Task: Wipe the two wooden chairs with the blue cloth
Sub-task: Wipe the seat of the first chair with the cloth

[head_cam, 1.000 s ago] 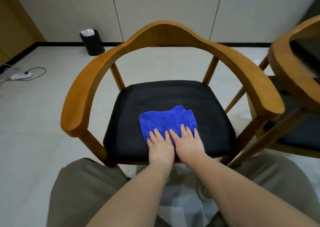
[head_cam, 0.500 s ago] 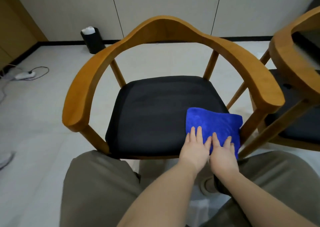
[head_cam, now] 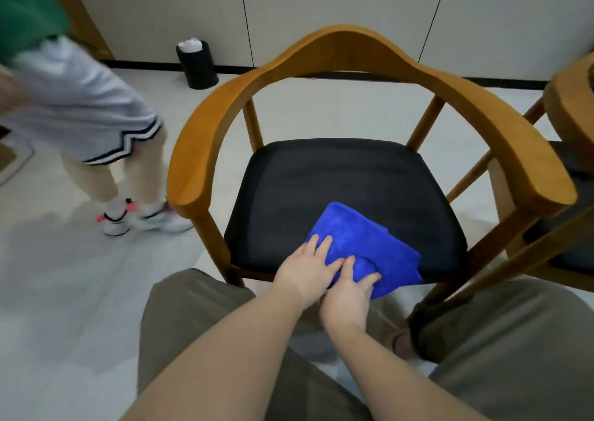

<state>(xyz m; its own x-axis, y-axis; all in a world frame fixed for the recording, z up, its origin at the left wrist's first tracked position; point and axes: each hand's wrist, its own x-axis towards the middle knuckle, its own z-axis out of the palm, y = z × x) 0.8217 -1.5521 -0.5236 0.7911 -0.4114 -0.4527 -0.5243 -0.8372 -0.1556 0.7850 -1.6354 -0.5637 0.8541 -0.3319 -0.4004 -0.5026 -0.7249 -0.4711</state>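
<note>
A wooden armchair (head_cam: 350,47) with a black seat cushion (head_cam: 337,182) stands straight in front of me. The blue cloth (head_cam: 363,243) lies folded on the front edge of the seat, a little right of its middle. My left hand (head_cam: 305,269) presses flat on the cloth's left part with straight fingers. My right hand (head_cam: 348,295) lies beside it on the cloth's near edge, fingers spread flat. A second wooden chair (head_cam: 572,108) shows partly at the right edge of the view.
Another person (head_cam: 80,115) in grey shorts and white shoes walks on the tiled floor to the left of the chair. A black bin (head_cam: 196,63) stands by the back wall. My knees in khaki trousers (head_cam: 199,317) are below the seat.
Both hands slid the cloth from the seat's front right corner back toward the middle. A person walked into view at the left. The camera shifted so the chair sits further right.
</note>
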